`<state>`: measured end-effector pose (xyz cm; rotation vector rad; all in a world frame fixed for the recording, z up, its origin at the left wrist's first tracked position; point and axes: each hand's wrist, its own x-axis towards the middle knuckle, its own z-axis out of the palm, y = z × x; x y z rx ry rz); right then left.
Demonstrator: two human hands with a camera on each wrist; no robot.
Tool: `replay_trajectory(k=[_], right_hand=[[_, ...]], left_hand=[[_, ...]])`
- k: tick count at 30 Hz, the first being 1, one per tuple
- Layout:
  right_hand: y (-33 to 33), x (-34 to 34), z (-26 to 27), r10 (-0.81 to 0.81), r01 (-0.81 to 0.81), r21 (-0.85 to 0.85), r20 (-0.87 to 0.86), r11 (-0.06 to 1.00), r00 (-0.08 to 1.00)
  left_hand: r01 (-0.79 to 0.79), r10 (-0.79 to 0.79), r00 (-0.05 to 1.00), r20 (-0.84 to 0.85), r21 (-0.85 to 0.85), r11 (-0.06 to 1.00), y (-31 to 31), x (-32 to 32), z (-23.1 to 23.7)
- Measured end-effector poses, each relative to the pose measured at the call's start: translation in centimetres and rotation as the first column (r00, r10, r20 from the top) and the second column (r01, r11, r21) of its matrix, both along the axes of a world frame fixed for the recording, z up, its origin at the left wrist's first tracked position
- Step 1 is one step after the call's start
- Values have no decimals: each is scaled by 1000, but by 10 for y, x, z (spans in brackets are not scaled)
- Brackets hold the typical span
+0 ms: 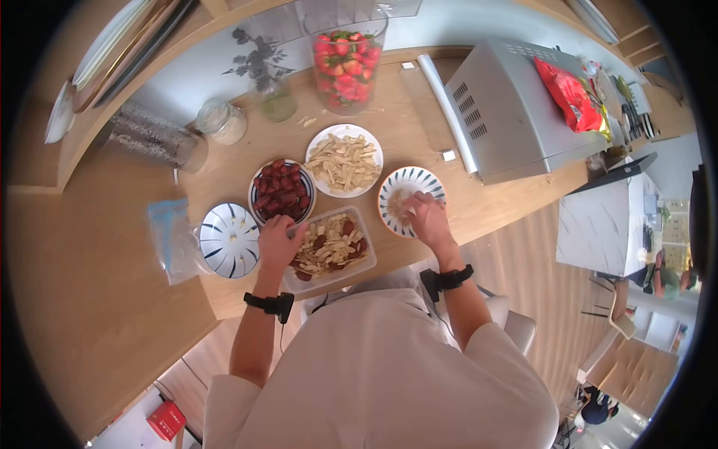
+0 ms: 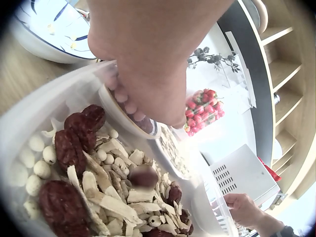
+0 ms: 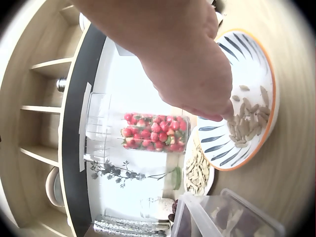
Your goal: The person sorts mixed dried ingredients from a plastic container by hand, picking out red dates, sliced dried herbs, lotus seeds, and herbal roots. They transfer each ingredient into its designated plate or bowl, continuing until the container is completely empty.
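Note:
My left hand (image 1: 278, 245) grips the near-left rim of a clear plastic container (image 1: 369, 263), thumb inside the corner and fingers outside. It holds pale dried slices (image 2: 113, 200), dark red dates (image 2: 64, 207) and round white seeds (image 2: 42, 169). Those fingers lie close to a bowl of dates (image 1: 282, 187). My right hand (image 1: 430, 223) reaches down into a striped plate with an orange rim (image 3: 273, 98). Its fingertips are right at a small heap of pale oblong dried pieces (image 3: 247, 123); I cannot tell whether they pinch any.
A plate of pale slices (image 1: 344, 161) stands behind the container. To its left are a striped bowl (image 1: 229, 239) and a zip bag (image 1: 172, 239). Behind stand a glass jar (image 1: 222, 122), a vase (image 1: 278, 103) and a tall container of strawberries (image 1: 346, 71). A microwave (image 1: 508, 112) stands right.

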<state>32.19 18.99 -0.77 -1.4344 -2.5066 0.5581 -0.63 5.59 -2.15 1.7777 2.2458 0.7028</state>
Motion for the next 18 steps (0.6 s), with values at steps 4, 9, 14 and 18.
replay_trajectory(k=[4, 9, 14, 18], right_hand=[[-2, -22, 23, 53, -52, 19, -70, 998, 996], [-14, -72, 44, 229, -216, 76, -334, 973, 914], [-38, -110, 40, 448, -456, 28, -254, 890, 857], [-52, -123, 23, 547, -542, -104, 29, 834, 837]], left_hand=[[-8, 8, 1000, -7, 29, 1000, -1, 0, -1], [-34, 33, 999, 14, 44, 998, -2, -1, -5], [-43, 43, 997, 59, -1, 999, -3, -2, -5], [-62, 61, 996, 66, 20, 998, -4, -3, -6]])
